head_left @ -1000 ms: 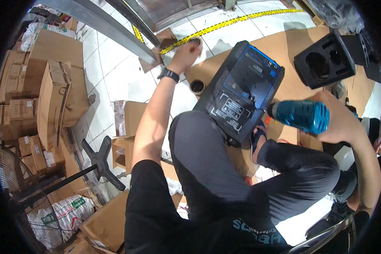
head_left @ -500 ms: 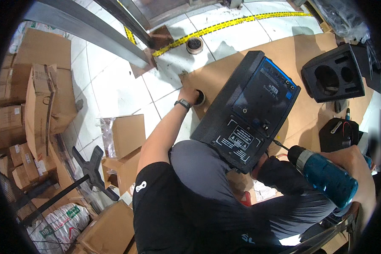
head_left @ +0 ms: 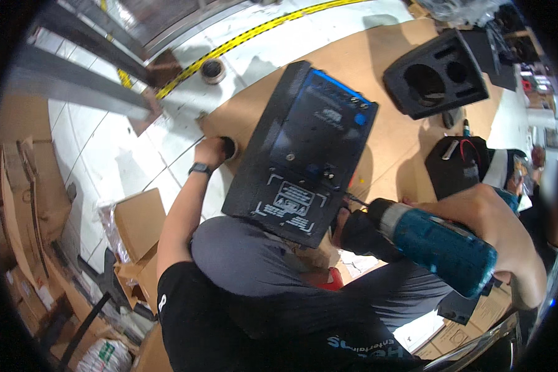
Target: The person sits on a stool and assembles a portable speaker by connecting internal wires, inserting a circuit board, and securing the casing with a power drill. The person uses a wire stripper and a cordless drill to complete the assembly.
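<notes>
A black speaker box [head_left: 301,155], its blue-edged panel facing up, leans tilted against my knees. My left hand [head_left: 211,152] reaches left of it to a small round tub [head_left: 230,147] with a dark inside. The fingers are hidden at the tub's rim, so I cannot tell what they hold. My right hand [head_left: 462,203] grips a teal cordless drill [head_left: 437,248], whose handle is hidden under its body. The drill's thin bit points at the lower right edge of the speaker box; whether it touches cannot be made out.
Another small tub [head_left: 212,71] stands near yellow-black floor tape [head_left: 248,38]. An open black speaker cabinet [head_left: 437,74] lies on brown cardboard [head_left: 378,68] at the far right. Nearer sits a black piece with a red wire [head_left: 456,164]. Cartons [head_left: 25,204] crowd the left; metal posts [head_left: 74,77] stand far left.
The whole view has swung, so everything sits further left in the picture. My left hand stays at the tub, and the drill stays beside the speaker box's edge.
</notes>
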The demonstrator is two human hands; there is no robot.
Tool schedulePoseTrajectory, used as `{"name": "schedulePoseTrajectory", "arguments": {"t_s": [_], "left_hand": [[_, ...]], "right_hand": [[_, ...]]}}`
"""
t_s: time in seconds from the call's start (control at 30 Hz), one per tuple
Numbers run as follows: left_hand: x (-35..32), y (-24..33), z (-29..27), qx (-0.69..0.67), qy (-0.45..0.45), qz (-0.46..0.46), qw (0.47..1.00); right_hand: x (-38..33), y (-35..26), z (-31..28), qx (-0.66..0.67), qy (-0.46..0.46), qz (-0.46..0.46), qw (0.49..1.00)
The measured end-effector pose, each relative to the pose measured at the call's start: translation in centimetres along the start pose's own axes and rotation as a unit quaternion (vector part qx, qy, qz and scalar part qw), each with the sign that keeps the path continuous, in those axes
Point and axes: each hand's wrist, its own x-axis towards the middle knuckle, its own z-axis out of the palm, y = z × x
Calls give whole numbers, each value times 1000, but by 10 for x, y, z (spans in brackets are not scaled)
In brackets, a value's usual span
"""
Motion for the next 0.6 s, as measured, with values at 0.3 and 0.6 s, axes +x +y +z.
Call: {"name": "schedulePoseTrajectory", "arguments": {"t_s": [0.3,0.6], "left_hand": [[-75,53,-215,-450,261,-37,853],[-148,256,-256,-883,238,-8,405]], "right_hand": [[-11,40,8,-14,86,-188,978],[-30,45,27,-173,140,-231,947]]}}
